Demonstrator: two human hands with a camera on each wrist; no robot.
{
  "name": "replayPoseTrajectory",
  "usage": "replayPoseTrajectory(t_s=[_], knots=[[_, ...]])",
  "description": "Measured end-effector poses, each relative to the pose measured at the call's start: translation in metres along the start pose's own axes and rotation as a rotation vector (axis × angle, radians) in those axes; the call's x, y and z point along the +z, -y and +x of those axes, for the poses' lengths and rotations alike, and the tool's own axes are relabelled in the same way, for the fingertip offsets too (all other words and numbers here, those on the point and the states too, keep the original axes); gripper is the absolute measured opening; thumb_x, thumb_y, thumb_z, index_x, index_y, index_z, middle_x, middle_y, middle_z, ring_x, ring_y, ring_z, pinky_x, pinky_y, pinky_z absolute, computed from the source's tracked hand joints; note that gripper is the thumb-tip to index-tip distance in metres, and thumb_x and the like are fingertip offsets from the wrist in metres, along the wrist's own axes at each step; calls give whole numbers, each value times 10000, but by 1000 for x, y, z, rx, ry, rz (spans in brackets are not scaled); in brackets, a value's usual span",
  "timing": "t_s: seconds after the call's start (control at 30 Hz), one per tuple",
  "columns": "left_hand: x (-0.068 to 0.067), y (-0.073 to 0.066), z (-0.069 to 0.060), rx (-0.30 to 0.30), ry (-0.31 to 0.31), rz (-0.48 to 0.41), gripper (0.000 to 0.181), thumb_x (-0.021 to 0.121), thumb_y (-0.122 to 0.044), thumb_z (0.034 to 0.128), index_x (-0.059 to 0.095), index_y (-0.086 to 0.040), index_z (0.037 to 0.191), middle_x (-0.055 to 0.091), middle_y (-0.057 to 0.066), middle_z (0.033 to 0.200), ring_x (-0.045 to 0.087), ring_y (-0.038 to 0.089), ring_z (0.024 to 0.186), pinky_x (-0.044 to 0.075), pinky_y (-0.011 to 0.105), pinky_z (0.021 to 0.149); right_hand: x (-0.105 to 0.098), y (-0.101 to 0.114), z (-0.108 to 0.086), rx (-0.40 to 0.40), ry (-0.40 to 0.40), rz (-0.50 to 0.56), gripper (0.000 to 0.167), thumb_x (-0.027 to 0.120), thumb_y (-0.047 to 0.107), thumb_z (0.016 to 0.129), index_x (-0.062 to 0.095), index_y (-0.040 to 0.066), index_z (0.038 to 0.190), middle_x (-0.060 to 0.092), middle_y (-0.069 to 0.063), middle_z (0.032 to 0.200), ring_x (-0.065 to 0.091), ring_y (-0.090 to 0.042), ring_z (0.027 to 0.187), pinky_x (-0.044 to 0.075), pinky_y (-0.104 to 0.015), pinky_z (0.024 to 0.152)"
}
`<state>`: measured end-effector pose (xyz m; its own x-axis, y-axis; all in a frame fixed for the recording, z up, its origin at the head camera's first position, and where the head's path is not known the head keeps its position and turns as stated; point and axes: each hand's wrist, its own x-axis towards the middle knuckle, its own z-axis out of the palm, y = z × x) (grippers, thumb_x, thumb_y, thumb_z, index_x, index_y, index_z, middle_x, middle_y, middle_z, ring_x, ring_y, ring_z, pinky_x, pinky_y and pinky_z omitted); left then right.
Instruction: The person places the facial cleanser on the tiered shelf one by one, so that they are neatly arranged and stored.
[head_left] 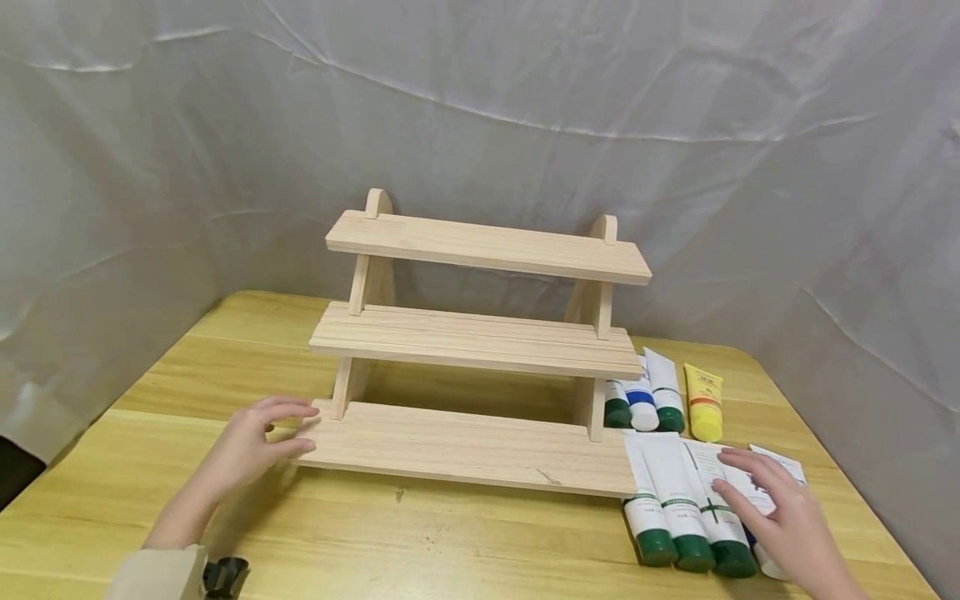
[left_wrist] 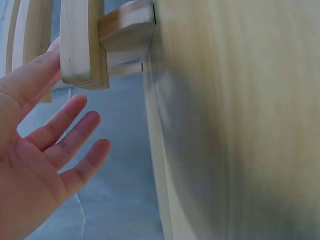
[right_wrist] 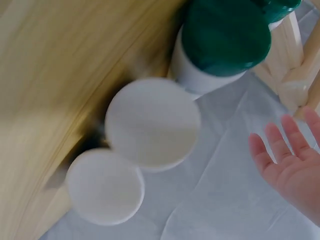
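A three-tier wooden display stand [head_left: 465, 442] stands on the table. At the left end of its lowest shelf is my left hand [head_left: 243, 442], thumb and index finger by the board's end. In the left wrist view the other fingers of this left hand [left_wrist: 45, 165] are spread, and the shelf end [left_wrist: 80, 45] lies beside the index finger. My right hand [head_left: 791, 517], fingers apart, is over a row of white tubes with green caps [head_left: 693, 550]. In the right wrist view, the right hand [right_wrist: 297, 172] is apart from the white caps [right_wrist: 152, 125] and holds nothing.
Behind that row lie more white tubes, one with a blue band [head_left: 641, 396], and a yellow tube [head_left: 705, 404], right of the stand. Grey cloth [head_left: 480, 100] hangs behind the wooden table [head_left: 420, 542]. A black device [head_left: 225, 577] sits at my left sleeve.
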<state>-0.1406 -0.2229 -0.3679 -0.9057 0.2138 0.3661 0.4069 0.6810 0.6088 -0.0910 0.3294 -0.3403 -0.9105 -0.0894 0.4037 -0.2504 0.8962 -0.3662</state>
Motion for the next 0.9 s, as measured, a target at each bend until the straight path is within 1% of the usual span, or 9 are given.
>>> replayPoseTrajectory(t_s=[0.07, 0.23, 0.37, 0.47, 0.57, 0.67, 0.7, 0.77, 0.9], knots=[[-1, 0, 0, -15, 25, -8, 380, 749, -130, 699, 639, -2, 1041, 550, 223, 1102, 503, 410, 977, 464, 494, 709, -2, -5, 0, 15, 18, 1, 342, 665, 162, 811, 579, -1, 1100, 527, -204, 1113, 427, -373, 1020, 501, -373, 524], [-4, -1, 2, -15, 79, -34, 372, 726, -112, 728, 628, 12, 1065, 533, 249, 1119, 488, 432, 993, 471, 497, 723, -5, -17, -1, 78, 81, -8, 359, 627, 220, 846, 559, 1, 1123, 504, -230, 1138, 432, -401, 1013, 492, -473, 573], [-6, 0, 4, -21, 114, -55, 394, 715, -106, 742, 611, 21, 1101, 511, 267, 1143, 494, 437, 985, 475, 492, 723, -8, -29, -3, 80, 67, -20, 335, 641, 212, 834, 579, 13, 1096, 523, -221, 1124, 469, -294, 975, 507, -345, 626], [-7, 2, 4, -44, 149, -72, 413, 704, -120, 758, 596, 19, 1132, 494, 269, 1170, 508, 422, 969, 468, 495, 732, -11, -39, -2, 105, 82, -31, 338, 647, 224, 829, 590, 15, 1088, 543, -220, 1105, 475, -202, 925, 485, -238, 608], [-8, 3, 4, -69, 195, -98, 434, 685, -139, 779, 571, 27, 1164, 487, 266, 1194, 522, 402, 953, 477, 464, 731, -16, -46, -1, 149, 142, -20, 373, 622, 240, 848, 571, -21, 1109, 538, -268, 1094, 495, -254, 932, 503, -307, 612], [-10, 4, 4, -89, 242, -133, 453, 661, -142, 801, 538, 47, 1194, 469, 265, 1218, 536, 373, 934, 500, 363, 700, -20, -54, 0, 192, 203, -8, 400, 594, 249, 868, 552, -55, 1125, 526, -302, 1087, 495, -345, 947, 499, -288, 593], [-10, 4, 5, -91, 254, -140, 456, 656, -141, 806, 530, 53, 1199, 462, 266, 1223, 542, 360, 925, 500, 329, 692, -21, -57, 0, 200, 212, 2, 399, 592, 241, 870, 551, -65, 1121, 525, -309, 1080, 514, -302, 940, 500, -284, 589], [-10, 4, 6, -92, 273, -151, 454, 646, -131, 813, 520, 62, 1204, 446, 274, 1231, 547, 330, 909, 491, 273, 675, -24, -62, 0, 236, 256, 2, 433, 574, 261, 881, 530, -90, 1130, 515, -322, 1074, 511, -334, 932, 505, -317, 605], [-8, 4, 8, -64, 278, -155, 436, 636, -97, 819, 515, 77, 1200, 442, 278, 1230, 546, 318, 929, 486, 320, 725, -29, -74, -1, 324, 355, -29, 570, 527, 365, 892, 455, -117, 1188, 467, -345, 1107, 501, -332, 921, 482, -467, 672]])
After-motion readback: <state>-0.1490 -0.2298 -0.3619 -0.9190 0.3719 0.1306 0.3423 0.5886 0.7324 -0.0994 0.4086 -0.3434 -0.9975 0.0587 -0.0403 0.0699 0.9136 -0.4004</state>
